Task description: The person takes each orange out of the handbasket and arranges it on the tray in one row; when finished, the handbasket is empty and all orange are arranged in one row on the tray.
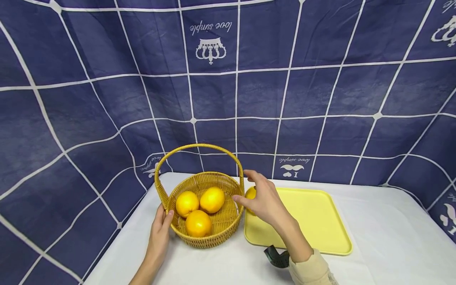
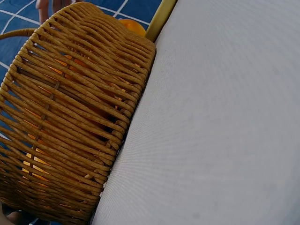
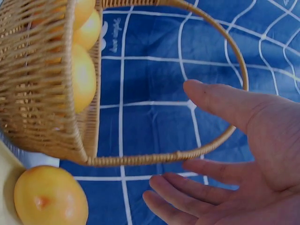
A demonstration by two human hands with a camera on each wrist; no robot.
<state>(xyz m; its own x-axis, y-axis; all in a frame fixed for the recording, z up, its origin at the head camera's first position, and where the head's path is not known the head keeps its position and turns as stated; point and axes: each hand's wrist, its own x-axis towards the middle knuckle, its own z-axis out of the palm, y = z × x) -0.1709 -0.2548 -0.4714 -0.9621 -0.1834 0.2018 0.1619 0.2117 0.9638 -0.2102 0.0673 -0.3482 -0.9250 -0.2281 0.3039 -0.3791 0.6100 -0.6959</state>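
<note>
A wicker basket [image 1: 224, 233] with a tall hoop handle stands on the table, three oranges [image 1: 198, 223] inside it. At its left rim my left hand [image 1: 159, 233] grips the basket, thumb over the edge. In the left wrist view the woven wall of the basket [image 2: 70, 122] fills the left half. My right hand [image 1: 265, 200] is raised by the basket's right side with fingers spread and nothing held. Partly behind that hand, another orange [image 1: 251, 193] lies on the left end of a yellow tray [image 1: 310, 217]. The right wrist view shows this orange [image 3: 50, 197] below the basket rim, apart from the fingers.
A white cloth [image 1: 384, 229] covers the table. Behind it and to both sides hangs a dark blue curtain [image 1: 263, 95] with white lines. A black strap-like piece [image 1: 276, 257] sits by my right wrist, near the tray's front edge.
</note>
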